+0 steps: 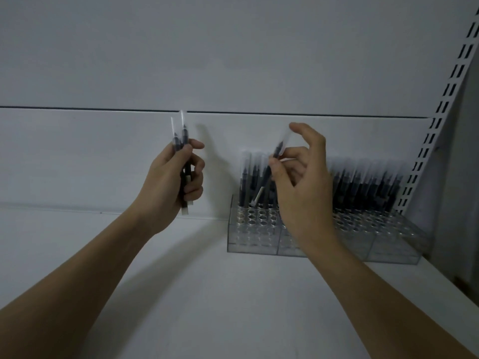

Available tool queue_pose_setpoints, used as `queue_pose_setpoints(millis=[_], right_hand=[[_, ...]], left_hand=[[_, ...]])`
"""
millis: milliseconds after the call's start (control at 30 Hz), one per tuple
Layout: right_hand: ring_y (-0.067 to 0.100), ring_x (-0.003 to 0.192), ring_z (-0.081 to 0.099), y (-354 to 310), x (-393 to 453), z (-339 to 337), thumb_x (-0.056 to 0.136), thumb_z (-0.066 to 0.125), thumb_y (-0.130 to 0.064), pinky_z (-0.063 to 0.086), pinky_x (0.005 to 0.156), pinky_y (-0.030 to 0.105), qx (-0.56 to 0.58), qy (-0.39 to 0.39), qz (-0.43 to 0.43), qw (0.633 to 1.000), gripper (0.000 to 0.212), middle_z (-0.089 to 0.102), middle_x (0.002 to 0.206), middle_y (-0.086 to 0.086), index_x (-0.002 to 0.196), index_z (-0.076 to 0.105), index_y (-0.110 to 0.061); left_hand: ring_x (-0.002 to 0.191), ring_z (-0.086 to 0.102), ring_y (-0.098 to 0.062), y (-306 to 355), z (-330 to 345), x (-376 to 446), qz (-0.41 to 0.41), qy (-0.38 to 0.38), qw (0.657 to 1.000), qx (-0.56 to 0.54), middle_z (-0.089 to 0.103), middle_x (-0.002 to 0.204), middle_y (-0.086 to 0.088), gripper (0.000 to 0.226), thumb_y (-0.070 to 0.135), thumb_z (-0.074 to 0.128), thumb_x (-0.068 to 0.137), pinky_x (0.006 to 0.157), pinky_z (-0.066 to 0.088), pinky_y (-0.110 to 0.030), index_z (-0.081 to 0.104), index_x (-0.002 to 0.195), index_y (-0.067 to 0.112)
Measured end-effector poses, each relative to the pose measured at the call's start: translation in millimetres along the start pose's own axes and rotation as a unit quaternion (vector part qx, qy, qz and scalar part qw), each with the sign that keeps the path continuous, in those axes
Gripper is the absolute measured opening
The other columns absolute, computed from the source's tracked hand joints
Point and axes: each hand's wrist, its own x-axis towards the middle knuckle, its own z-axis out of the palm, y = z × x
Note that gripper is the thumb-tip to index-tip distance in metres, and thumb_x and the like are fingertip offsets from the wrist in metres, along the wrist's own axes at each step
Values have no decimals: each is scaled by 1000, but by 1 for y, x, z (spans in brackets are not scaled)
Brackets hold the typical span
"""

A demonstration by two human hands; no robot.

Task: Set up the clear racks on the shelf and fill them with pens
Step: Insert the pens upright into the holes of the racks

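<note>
White shelf (181, 294); right hand's (303, 193) pen (269, 172) tilted, cap up-right.

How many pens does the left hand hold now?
2 black pens with clear caps show, side by side in the left hand's grip, caps pointing up. A third may be hidden behind its fingers.

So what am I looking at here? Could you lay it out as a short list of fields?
place: white shelf against a white back panel
racks: clear racks side by side at the right, back rows filled with pens, front holes empty
left hand: left hand grips a small bundle of pens, upright
right hand: right hand pinches a single pen, tilted, lower end over the left rack
fixture: slotted upright at far right
</note>
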Motion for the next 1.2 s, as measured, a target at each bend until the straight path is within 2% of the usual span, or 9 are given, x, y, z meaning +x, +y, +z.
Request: queue_pose_setpoints(millis=[200,367,533,700,800,933,1033,1100,1200], right_hand=[[8,85,65,7,-3,7,96,63,-10,56,81,28,-34,-25,10,999,53,59,92,-13,125,42,-48],[10,79,64,12,-6,11,96,62,-12,57,73,33,-102,-106,33,989,50,58,91,-11,126,42,-47],[8,79,66,10,0,8,97,61,-12,58,72,26,-130,-121,54,983,46,62,88,-13,130,45,-40],[11,76,62,14,-4,11,98,57,-10,58,72,37,-160,-155,52,973,46,59,88,-11,132,46,-38],[10,78,56,13,-3,10,98,57,-15,55,75,38,-163,-122,25,979,39,51,94,-7,131,51,-35],[11,72,55,4,0,3,97,60,-18,52,70,25,-72,-59,24,995,32,54,91,-7,126,57,-30],[13,77,63,-6,1,3,95,64,-22,53,66,26,49,-73,80,993,26,62,91,-9,120,57,-29],[15,80,66,-10,0,4,94,66,-23,55,66,30,83,-84,90,989,30,66,96,-7,122,55,-29],[9,73,66,-16,0,4,92,69,-17,52,62,24,136,-81,94,983,35,70,95,-4,122,54,-25]], left_hand=[[48,32,-16,-4,1,-2,23,-25,998,48,49,71,-2,28,21,39,107,47,22,-29,57,127,15],[46,23,-15,-3,4,-5,-6,-42,999,19,50,71,-4,28,15,36,105,47,14,-29,56,124,9],[45,24,-15,-1,7,-7,-17,-59,998,3,52,70,-6,17,12,36,104,44,16,-26,52,109,9],[47,29,-15,-3,9,-10,-13,-90,995,39,52,74,-5,24,15,39,105,44,21,-26,59,114,8],[47,36,-15,-5,9,-10,-7,-101,993,62,54,76,-3,26,17,40,104,45,26,-25,61,118,12],[45,42,-16,-6,11,-11,-6,-128,989,77,60,79,-3,26,21,48,98,43,31,-22,62,120,15],[44,45,-17,-7,15,-15,-14,-153,984,90,64,83,-6,29,22,53,94,42,32,-22,65,121,17],[43,46,-17,-8,18,-18,-16,-168,981,99,67,83,-8,24,20,56,92,42,32,-22,70,111,18],[42,47,-16,-9,21,-20,-17,-186,975,118,70,80,-6,14,18,59,89,42,33,-22,73,90,18]])
